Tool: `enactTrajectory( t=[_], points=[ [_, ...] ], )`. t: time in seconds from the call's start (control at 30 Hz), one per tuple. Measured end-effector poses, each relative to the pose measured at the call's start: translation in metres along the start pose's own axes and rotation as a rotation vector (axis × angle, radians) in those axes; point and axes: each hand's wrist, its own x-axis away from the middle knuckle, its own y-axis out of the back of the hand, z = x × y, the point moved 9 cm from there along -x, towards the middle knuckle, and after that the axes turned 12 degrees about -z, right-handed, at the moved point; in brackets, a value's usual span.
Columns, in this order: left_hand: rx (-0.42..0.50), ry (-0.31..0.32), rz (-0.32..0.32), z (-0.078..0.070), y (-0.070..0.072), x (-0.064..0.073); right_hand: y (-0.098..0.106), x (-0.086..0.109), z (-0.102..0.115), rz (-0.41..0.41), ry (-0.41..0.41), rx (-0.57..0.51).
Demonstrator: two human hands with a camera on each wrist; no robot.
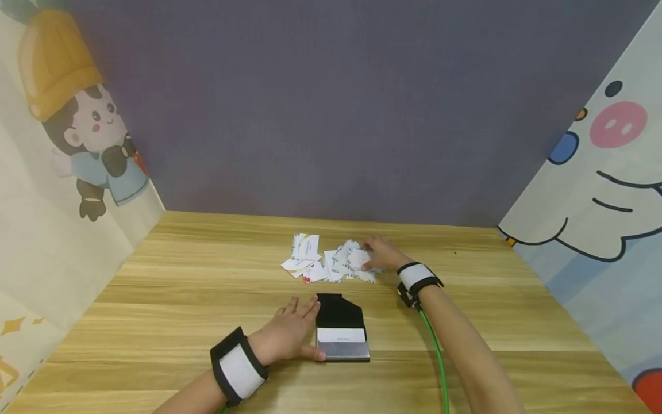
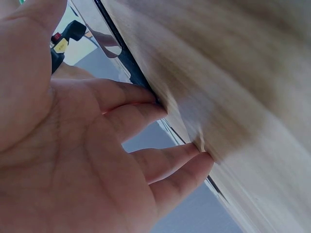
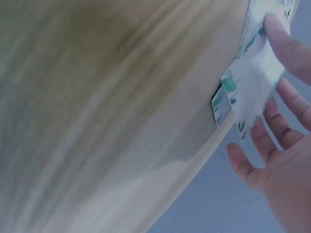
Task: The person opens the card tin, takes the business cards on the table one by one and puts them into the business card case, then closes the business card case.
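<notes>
A black card case (image 1: 338, 313) lies with its flap folded back on the table, a white card (image 1: 340, 335) showing above its silver front (image 1: 343, 349). My left hand (image 1: 289, 332) rests at the case's left side, fingers extended toward the flap and thumb at the near left corner; its fingertips meet the wood in the left wrist view. Farther back, my right hand (image 1: 384, 254) is at the right end of a group of cards. In the right wrist view it holds a white card with green leaf print (image 3: 257, 73), thumb on its face and fingers behind its edge.
More printed cards (image 1: 308, 247) lie spread and overlapping left of the right hand. A grey panel (image 1: 331, 115) stands behind the wooden table (image 1: 181, 299), with cartoon-printed sheets on both sides. A green cable (image 1: 439, 362) runs from the right wrist strap.
</notes>
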Motion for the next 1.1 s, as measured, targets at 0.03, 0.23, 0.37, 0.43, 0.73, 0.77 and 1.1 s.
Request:
enactTrajectory(
  t=[0.03, 0.23, 0.37, 0.43, 0.73, 0.77, 1.1],
  points=[
    [-0.001, -0.001, 0.001, 0.0, 0.0, 0.0, 0.0, 0.0, 0.001, -0.009, 0.002, -0.003],
    [-0.003, -0.002, 0.003, 0.0, -0.001, 0.0, 0.003, 0.002, 0.008, -0.055, 0.032, -0.036],
    [0.002, 0.002, 0.003, 0.0, -0.001, 0.0, 0.006, 0.005, 0.015, -0.061, 0.055, -0.085],
    [0.001, 0.004, 0.003, 0.0, -0.001, -0.001, 0.009, 0.007, 0.019, -0.063, 0.072, -0.1],
    [-0.003, 0.004, 0.003, 0.001, -0.002, -0.001, 0.018, 0.017, 0.041, -0.089, 0.125, -0.157],
    [-0.004, 0.005, 0.004, 0.002, -0.002, -0.001, 0.018, 0.018, 0.043, -0.089, 0.133, -0.157],
    [-0.01, -0.001, 0.004, 0.001, -0.002, -0.002, 0.016, 0.034, 0.066, -0.09, 0.181, -0.19]
  ],
)
